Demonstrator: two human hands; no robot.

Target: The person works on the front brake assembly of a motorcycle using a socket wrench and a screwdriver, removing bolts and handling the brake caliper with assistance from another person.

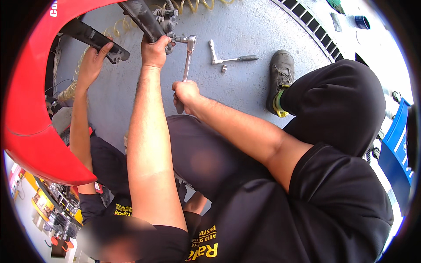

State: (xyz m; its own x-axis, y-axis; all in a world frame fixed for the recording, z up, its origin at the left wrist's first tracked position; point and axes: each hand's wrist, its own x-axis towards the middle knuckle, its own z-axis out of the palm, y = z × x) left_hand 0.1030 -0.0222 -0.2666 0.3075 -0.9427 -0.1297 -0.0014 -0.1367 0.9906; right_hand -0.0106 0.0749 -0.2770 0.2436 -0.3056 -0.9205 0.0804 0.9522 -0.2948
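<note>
My left hand [153,52] is closed round the lower end of a dark metal tube [144,22] at the top centre, beside a metal fitting [163,14]. My right hand [186,94] grips the handle of a long silver ratchet wrench [188,59], whose head meets the fitting near my left fingers. A second hinged wrench with a dark grip [247,58] lies on the grey floor [228,87], with a small metal socket [224,68] just below it.
A co-worker's hand [94,61] holds another dark tube [85,35] at left, under red bodywork [26,105]. Coiled yellowish hoses [70,91] run behind. A floor grate [315,33], my booted foot [280,72] and a blue wheeled object [394,140] are to the right.
</note>
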